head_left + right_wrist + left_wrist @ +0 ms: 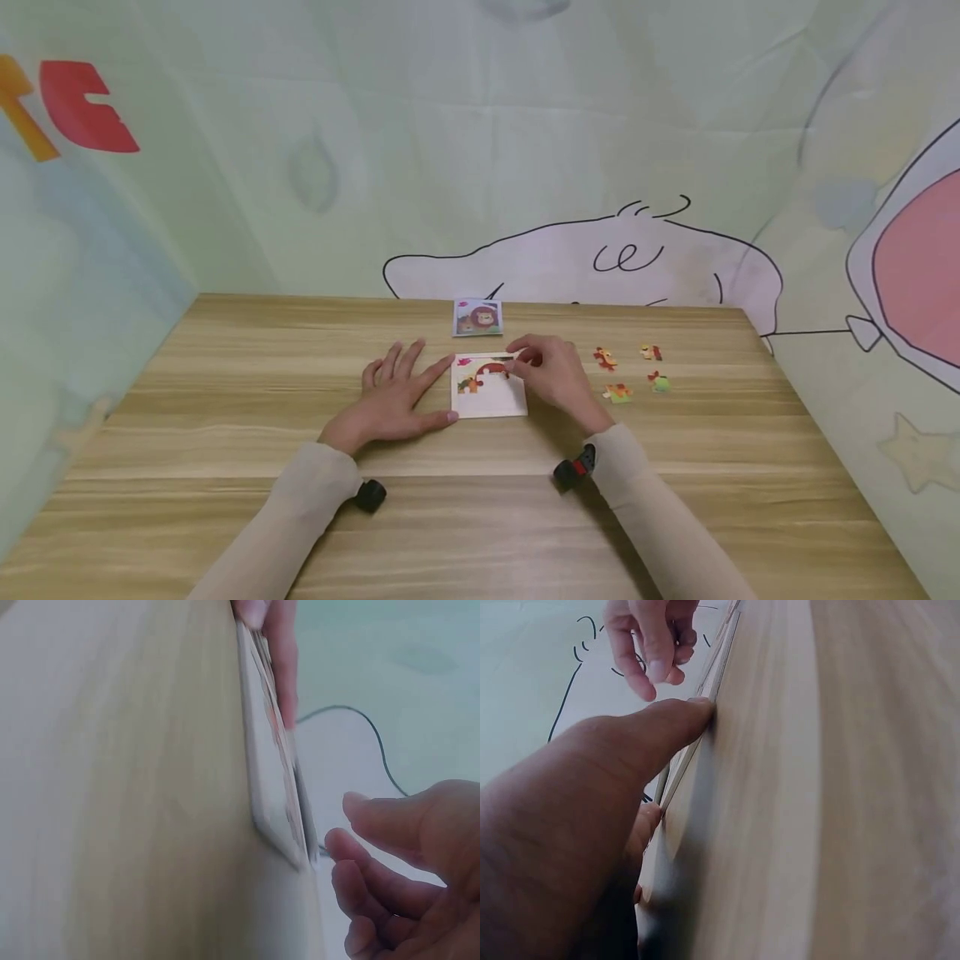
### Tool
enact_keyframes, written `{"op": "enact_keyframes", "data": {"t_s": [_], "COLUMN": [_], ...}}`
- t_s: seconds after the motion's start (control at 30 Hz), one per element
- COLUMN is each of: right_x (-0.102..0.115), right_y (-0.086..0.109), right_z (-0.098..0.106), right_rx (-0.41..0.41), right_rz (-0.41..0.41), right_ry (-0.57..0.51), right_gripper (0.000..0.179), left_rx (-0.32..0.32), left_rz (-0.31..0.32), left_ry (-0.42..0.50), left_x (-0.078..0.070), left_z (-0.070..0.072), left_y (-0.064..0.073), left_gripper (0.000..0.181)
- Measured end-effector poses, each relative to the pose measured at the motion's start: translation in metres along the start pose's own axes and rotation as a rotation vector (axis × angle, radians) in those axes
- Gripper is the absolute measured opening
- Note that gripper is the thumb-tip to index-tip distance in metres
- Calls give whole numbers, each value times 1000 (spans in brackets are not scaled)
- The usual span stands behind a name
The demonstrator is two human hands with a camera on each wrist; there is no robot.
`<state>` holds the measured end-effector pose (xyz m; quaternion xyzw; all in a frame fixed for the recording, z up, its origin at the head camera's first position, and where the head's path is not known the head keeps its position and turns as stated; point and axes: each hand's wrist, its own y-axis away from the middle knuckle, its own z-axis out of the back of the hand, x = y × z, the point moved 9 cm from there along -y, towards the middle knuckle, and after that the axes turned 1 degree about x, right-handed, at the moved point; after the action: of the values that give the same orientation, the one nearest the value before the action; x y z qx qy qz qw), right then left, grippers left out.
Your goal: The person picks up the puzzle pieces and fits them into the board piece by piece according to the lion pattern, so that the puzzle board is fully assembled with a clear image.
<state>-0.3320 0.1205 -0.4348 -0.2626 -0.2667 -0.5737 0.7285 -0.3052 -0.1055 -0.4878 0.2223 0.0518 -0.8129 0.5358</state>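
A white square puzzle tray point(491, 406) lies on the wooden table with a few joined pieces point(491, 369) along its top and left side. My left hand point(396, 402) rests beside it with the fingers spread; its thumb point(686, 712) and index fingertip are at the tray's left edge. Over the tray's upper right corner hovers my right hand point(551, 373), its fingers loosely bent. In the right wrist view its thumb point(382, 821) and index finger stand apart, and no piece shows between them. Part of the tray's upper right is hidden under this hand.
Several loose puzzle pieces point(617, 392) lie on the table right of my right hand. A picture card point(477, 317) with a lion sits just behind the tray. A printed cloth point(525, 167) hangs at the table's back edge.
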Motion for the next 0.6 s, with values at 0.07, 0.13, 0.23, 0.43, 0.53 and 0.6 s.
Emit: {"op": "enact_keyframes", "data": {"t_s": [0.07,0.13,0.23,0.43,0.53,0.6], "right_x": [-5,-9,-17,-37,-47,-52], "right_y": [2,3,6,12,14,15], "right_z": [8,16,26,46,58,65], "right_rx": [-14,-25,-33,-43,-59,-69], "right_rz": [5,5,-9,-62,-81,-79], "right_ry": [10,13,21,58,78,84], "right_gripper": [22,23,25,31,32,33], "left_rx": [-2,1,-3,-7,-10,-13], "left_rz": [-7,-6,-8,-5,-3,-3], "left_ry": [3,2,3,5,10,13], "left_x": [-2,-3,-2,3,4,4], "left_z": [2,3,3,-2,-4,-4], "left_y": [1,2,1,-3,-3,-3], "left_gripper": [93,93,93,94,94,94]}}
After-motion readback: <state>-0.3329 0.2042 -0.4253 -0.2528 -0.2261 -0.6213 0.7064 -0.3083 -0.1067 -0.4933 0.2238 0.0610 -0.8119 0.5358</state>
